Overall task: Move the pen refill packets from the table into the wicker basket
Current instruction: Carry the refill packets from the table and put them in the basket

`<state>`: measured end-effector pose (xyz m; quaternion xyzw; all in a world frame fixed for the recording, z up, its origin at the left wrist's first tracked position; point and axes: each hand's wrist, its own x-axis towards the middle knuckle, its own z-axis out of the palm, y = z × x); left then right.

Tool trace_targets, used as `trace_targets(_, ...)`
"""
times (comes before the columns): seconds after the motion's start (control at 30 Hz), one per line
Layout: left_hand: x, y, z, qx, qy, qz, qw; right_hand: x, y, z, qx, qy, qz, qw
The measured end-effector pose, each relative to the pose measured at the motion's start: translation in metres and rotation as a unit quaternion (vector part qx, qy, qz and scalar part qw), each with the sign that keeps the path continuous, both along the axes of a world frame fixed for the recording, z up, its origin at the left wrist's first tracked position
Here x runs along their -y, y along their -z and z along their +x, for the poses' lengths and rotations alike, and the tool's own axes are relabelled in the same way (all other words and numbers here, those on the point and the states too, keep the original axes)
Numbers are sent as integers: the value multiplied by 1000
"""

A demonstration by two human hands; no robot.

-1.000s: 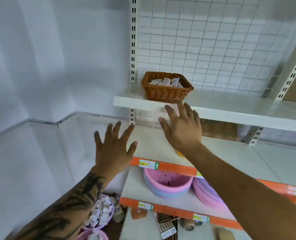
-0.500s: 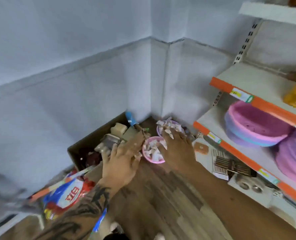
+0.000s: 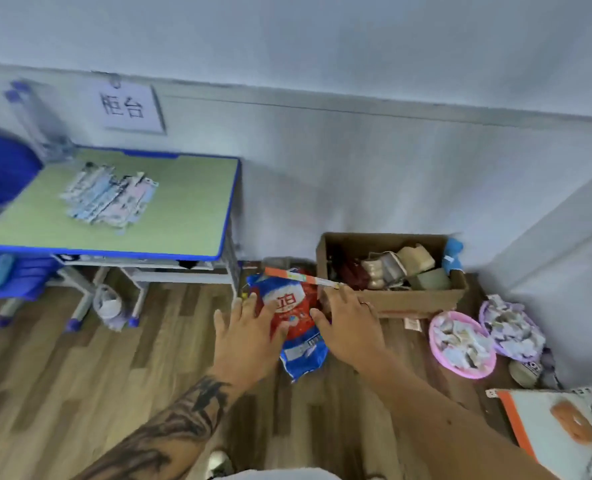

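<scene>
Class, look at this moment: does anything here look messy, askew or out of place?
Yes. The pen refill packets lie in a loose, crooked heap on the table, not stacked. A red and blue bag lies on the floor beside an overfilled cardboard box.

left hand [image 3: 244, 336]: outstretched, fingers spread | right hand [image 3: 350, 325]: outstretched, fingers spread
</scene>
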<state>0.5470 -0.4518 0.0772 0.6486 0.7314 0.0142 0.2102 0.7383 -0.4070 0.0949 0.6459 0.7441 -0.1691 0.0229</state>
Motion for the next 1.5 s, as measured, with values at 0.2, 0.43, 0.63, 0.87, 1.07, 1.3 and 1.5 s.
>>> trace_targets(0.2, 13, 14, -148, -12, -86, -18, 996, -19, 21, -164, -9, -58, -23, 998)
trace_targets(0.43, 1, 24, -261, -34, -146, -18, 989, -37, 31, -281, -18, -124, -59, 990)
trace_targets(0.63, -32, 31, -319, -20, -191, -18, 981, -91, 49, -349, -6, -163, -70, 984)
trace_targets(0.87, -113, 45, -378, -51, -199, -30, 978, -189, 79, -433, -34, -166, -105, 980)
trace_targets(1.07, -222, 53, -423, -86, -157, -51, 982, -274, 100, -470, -22, -136, -114, 984)
trace_targets(1.3, -311, 82, -469, -100, -134, 7, 986, -335, 116, -505, -54, -42, -108, 992)
trace_targets(1.5, -368, 94, -502, -101, -114, -51, 987, -359, 124, -547, -135, 193, -176, 956)
